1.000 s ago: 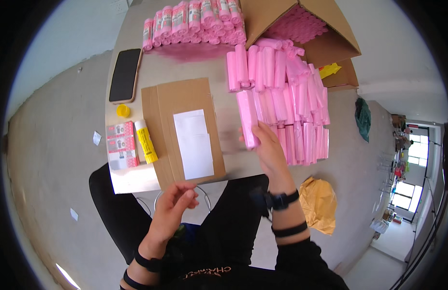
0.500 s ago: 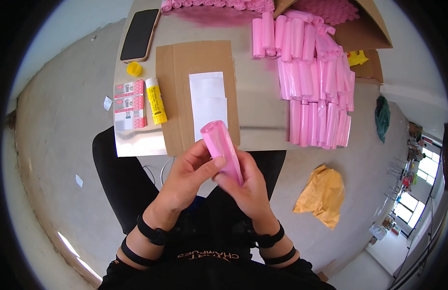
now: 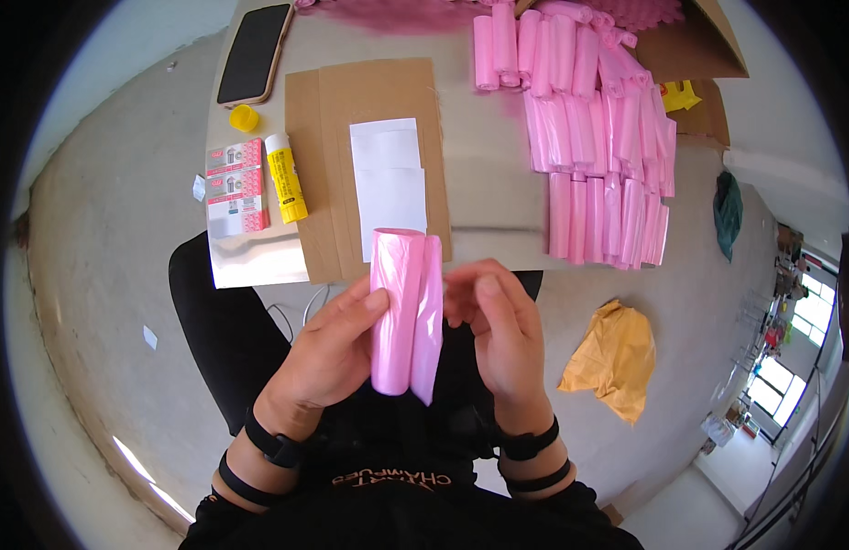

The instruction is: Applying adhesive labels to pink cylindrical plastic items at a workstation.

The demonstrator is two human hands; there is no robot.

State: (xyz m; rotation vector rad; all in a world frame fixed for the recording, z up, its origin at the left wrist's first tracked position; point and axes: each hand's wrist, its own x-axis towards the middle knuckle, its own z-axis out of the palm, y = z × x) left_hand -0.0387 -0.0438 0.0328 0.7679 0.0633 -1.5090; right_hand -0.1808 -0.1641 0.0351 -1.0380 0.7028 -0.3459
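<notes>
A roll of pink plastic bags [image 3: 395, 312] stands upright in front of my body, just over the table's near edge. My left hand [image 3: 337, 344] grips it from the left, with the thumb across its front. A loose flap [image 3: 430, 321] of the film hangs off the roll's right side. My right hand [image 3: 502, 335] is beside that flap with its fingers loosely bent and nothing seen in them. Beyond the roll, overlapping white paper slips [image 3: 389, 174] lie on a flat piece of cardboard [image 3: 319, 137].
Many pink rolls [image 3: 594, 137] are piled at the table's right, by an open cardboard box [image 3: 699, 46]. On the left lie a phone [image 3: 255, 53], a yellow cap [image 3: 244, 117], a glue stick [image 3: 287, 179] and printed labels [image 3: 236, 188]. A yellow bag [image 3: 612, 357] is on the floor.
The roll has turned more upright, and a flap of its film now stands away on the right. My right hand has let go and moved right. The view has shifted slightly.
</notes>
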